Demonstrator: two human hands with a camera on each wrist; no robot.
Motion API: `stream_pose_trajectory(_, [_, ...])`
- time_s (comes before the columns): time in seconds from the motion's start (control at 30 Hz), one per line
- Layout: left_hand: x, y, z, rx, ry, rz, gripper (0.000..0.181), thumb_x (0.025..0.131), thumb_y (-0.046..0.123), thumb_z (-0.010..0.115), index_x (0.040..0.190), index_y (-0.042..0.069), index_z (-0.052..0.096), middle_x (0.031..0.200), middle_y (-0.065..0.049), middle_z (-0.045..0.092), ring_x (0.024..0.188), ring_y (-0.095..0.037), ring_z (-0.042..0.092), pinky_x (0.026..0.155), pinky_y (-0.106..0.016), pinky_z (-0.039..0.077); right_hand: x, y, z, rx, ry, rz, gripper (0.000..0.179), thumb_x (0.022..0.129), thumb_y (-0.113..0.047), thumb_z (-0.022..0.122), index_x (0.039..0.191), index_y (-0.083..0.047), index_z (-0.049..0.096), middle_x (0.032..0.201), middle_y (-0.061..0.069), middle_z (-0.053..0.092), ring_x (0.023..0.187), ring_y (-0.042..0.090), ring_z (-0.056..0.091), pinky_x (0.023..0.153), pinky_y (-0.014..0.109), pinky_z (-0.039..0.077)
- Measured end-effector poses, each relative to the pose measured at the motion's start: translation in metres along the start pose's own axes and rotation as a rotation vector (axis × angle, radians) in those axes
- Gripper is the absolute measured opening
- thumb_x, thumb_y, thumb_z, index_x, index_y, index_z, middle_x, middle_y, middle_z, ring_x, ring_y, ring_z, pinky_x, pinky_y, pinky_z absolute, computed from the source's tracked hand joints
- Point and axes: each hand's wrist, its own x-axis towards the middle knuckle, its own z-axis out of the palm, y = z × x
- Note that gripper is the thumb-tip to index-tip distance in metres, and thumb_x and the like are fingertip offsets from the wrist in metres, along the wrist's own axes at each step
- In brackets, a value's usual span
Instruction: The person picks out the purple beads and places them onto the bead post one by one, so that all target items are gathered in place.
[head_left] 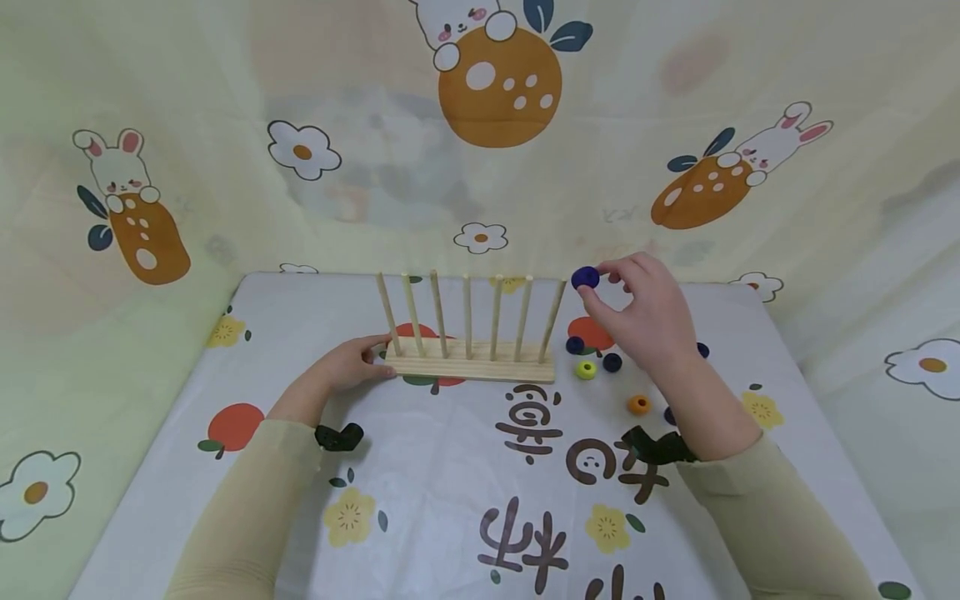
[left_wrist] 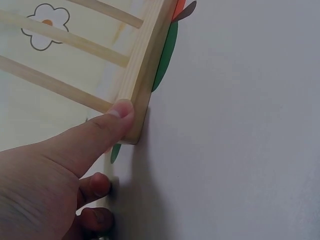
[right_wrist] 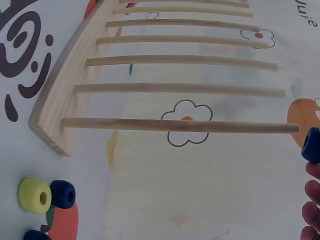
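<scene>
Table [head_left: 435, 467] carries the lot. Biggest item on it: wooden peg rack [head_left: 480, 369], base flat, long axis running left-right in front of me. Right end is on the side of my right hand [head_left: 648, 312]; left end is in my left hand [head_left: 348, 365].

Left grip: narrow, thumb on the top edge of the base at its left end, index finger round the back. Should be enough to steady it. Right grip: raised to about peg-tip height, thumb and fingertips pinching one dark blue bead [head_left: 585, 278].

Seven pegs [head_left: 468, 317] in a row, long axes up from the base. The one that counts, I'd say, is the right-end peg [head_left: 553, 321]: its tip sits just left of the held bead. Bead isn't on it; whether they touch, can't tell. From the right wrist view, bore looks roughly parallel to that peg, so I'd call it a small shift left, little rotation.

Loose ones lie right of the rack: yellow-green bead [head_left: 586, 370] near its end, orange bead [head_left: 638, 404] closer to me, other dark blue beads [head_left: 612, 362] scattered around.
</scene>
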Motion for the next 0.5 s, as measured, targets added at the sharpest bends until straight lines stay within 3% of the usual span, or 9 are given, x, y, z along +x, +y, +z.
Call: stream_pose_trajectory(0.5, [0.0009, -0.0006, 0.0008, 0.030, -0.013, -0.009, 0.079, 0.086, 0.044, 0.075, 0.154, 0.026, 0.038, 0.105, -0.012, 0.049, 0.097, -0.028, 0.046, 0.077, -0.041, 0.037, 0.0077, -0.0086, 0.0036, -0.020, -0.023, -0.003, 0.037, 0.092, -0.034, 0.069, 0.118, -0.007, 0.066, 0.107, 0.009, 0.060, 0.097, 0.027, 0.051, 0.079, 0.041, 0.043])
